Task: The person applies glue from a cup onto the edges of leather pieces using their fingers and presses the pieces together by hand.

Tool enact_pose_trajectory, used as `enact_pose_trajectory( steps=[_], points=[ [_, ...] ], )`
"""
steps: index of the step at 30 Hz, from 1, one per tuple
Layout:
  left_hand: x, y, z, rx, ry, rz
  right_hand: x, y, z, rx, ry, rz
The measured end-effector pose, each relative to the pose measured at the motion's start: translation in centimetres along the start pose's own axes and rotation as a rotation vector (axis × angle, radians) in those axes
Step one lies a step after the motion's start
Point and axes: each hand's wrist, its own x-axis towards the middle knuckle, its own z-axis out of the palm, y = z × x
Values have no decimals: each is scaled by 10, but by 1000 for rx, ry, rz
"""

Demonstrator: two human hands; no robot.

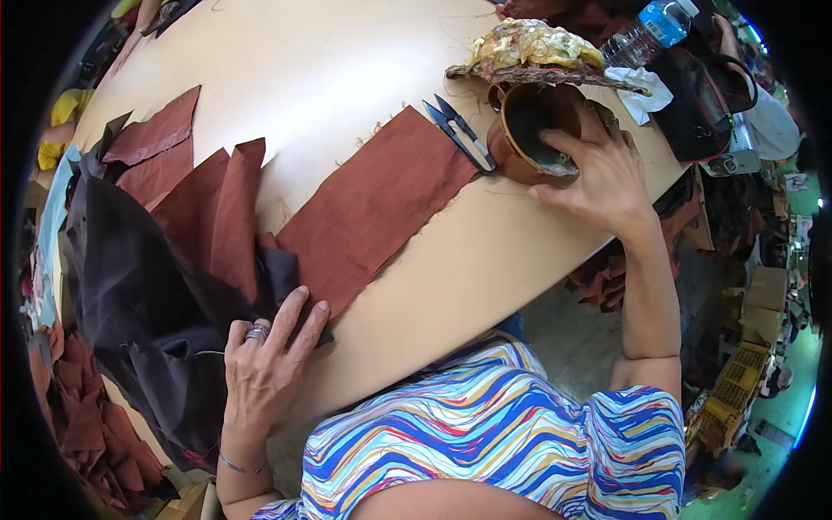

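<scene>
My left hand [270,347], wearing a ring, rests with fingers stretched over the corner of a reddish-brown fabric strip [377,208] and the dark cloth beside it. A heap of black cloth [130,251] lies at its left, with more reddish-brown pieces [208,199] folded through it. My right hand [602,169] is at a brown mug [510,147], fingers spread. Its index finger reaches inside, and the thumb is by the near rim. What the fingertips touch inside is unclear. Thread snips [459,137] lie between mug and strip, blades apart, touching the strip's end.
Behind the mug is a yellowish, thread-covered lump [537,48]. A water bottle [650,35], a crumpled white tissue [637,94] and a black bag [706,95] are at the right. Yellow crates [728,390] stand beyond the table [416,303]. Other people's arms show at the far edges.
</scene>
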Motion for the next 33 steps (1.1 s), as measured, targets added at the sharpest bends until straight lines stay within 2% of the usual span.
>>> enact_pose_trajectory(
  steps=[2,5,8,11,15,16,20,22,25,29,33],
  points=[
    [-1,0,0,-12,3,-7,2,-5,-9,-46,-53,23],
    [-3,-5,5,49,61,57,3,-5,-20,150,-83,40],
    [-2,-2,3,71,69,30,-7,-6,-35,197,56,34],
    [-4,-3,5,119,73,4,-23,-19,-29,-135,246,0],
    [-2,7,9,157,110,-73,-45,-28,-27,-236,258,1],
    [-3,5,11,169,111,-108,-46,-39,-27,-198,263,0],
    [2,4,12,176,72,-183,-33,-73,-17,289,179,-171],
    [2,5,16,181,111,-153,-11,-83,1,532,133,-214],
    [-3,-1,18,187,140,-135,23,-97,24,808,97,-124],
    [-3,0,19,192,130,-135,41,-96,41,767,72,-124],
    [-3,-1,18,156,113,-143,41,-101,50,428,129,-159]
  ],
)
